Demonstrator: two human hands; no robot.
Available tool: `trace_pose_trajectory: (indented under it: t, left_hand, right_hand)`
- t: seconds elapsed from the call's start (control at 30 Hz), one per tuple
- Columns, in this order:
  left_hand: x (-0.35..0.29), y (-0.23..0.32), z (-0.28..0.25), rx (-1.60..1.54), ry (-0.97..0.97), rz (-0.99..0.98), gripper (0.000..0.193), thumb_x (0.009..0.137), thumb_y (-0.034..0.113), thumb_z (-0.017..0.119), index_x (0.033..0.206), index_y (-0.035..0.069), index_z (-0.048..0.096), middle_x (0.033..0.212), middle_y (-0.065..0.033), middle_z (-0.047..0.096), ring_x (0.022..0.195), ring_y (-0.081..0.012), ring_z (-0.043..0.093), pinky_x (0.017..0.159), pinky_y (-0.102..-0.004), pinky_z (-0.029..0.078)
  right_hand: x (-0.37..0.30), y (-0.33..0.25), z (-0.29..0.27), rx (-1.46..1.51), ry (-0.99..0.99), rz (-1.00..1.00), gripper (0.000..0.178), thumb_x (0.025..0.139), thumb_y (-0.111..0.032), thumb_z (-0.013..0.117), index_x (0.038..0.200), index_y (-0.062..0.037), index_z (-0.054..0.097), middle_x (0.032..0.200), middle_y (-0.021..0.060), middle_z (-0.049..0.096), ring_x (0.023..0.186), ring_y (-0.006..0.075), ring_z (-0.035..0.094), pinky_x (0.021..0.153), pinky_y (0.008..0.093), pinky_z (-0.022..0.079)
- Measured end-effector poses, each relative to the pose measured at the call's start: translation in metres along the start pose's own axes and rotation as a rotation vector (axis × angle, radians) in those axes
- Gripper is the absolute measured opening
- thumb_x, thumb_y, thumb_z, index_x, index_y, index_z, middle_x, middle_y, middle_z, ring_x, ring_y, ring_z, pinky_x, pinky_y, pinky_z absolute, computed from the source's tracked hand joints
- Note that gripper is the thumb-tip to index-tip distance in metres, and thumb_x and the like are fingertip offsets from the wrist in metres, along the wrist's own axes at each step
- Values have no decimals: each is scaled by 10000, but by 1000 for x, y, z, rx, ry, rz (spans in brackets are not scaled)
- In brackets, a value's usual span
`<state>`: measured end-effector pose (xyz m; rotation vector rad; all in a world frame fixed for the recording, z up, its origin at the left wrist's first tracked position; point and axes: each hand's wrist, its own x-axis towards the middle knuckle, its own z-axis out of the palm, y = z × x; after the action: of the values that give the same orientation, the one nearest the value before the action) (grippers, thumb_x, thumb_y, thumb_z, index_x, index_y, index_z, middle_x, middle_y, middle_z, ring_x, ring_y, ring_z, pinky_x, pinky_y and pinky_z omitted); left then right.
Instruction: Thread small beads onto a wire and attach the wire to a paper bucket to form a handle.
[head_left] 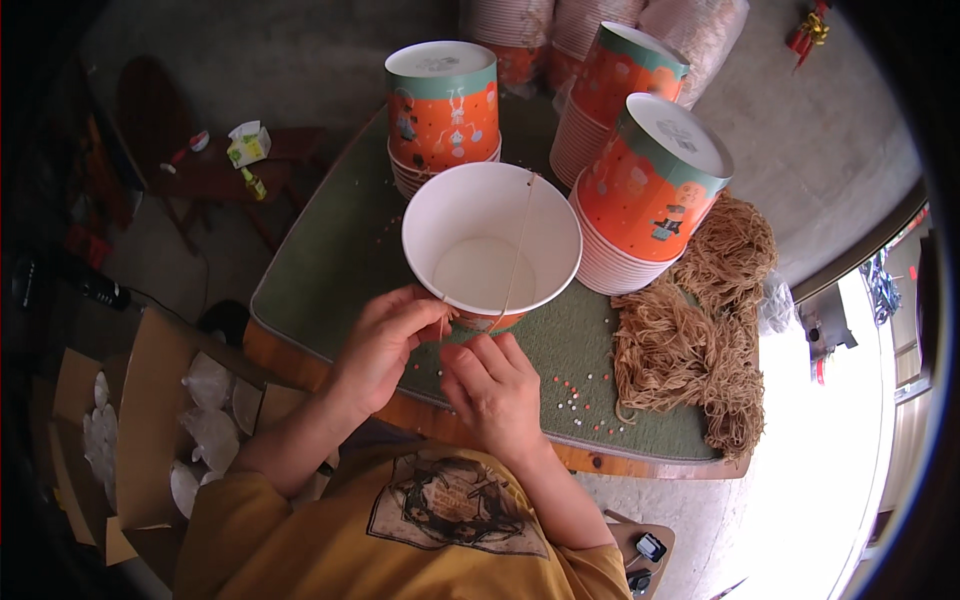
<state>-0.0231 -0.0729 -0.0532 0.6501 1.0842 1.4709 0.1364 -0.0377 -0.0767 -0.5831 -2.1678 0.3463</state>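
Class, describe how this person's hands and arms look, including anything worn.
The left hand and right hand wear no gloves; no watch or bracelet shows. The forearms are bare below the mustard-yellow sleeves of a shirt with a dark picture print.

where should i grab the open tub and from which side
The open tub is probably best held by its left rim, from the left, thumb inside and fingers outside: the mouth faces up and that edge is free, while string crosses the right part and the left hand and right hand are at the near side.
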Motion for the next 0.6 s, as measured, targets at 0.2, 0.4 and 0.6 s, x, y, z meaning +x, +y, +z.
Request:
trace_pose_trajectory:
  t: [0.2, 0.4, 0.6]
  left_hand:
    - [2, 4, -1, 44, -48, -25, 126, 927, 139, 576, 994, 40, 616, 886, -5, 612, 825, -90, 570, 777, -250, 450]
    - [24, -22, -39, 521, 65, 342, 295, 859, -13, 563, 1149, 19, 518, 1020, -64, 584, 908, -152, 576, 824, -279, 466]
    - [52, -9, -60, 1259, -133, 668, 762, 773, -85, 580, 1453, 79, 276, 1435, -179, 389, 1322, -351, 412, 1095, -409, 368]
  right_hand:
    - [4, -3, -18, -114, -16, -65, 293, 674, -46, 714, 949, -110, 637, 852, 28, 557, 758, 240, 527, 649, 349, 481]
    - [29, 24, -48, -260, 149, -95, 305, 686, -51, 728, 968, -138, 653, 972, 37, 590, 861, 265, 528, 732, 397, 465]
    - [61, 50, -51, -41, 186, -98, 195, 781, -27, 699, 952, -80, 623, 825, 55, 586, 733, 255, 528, 663, 380, 404]
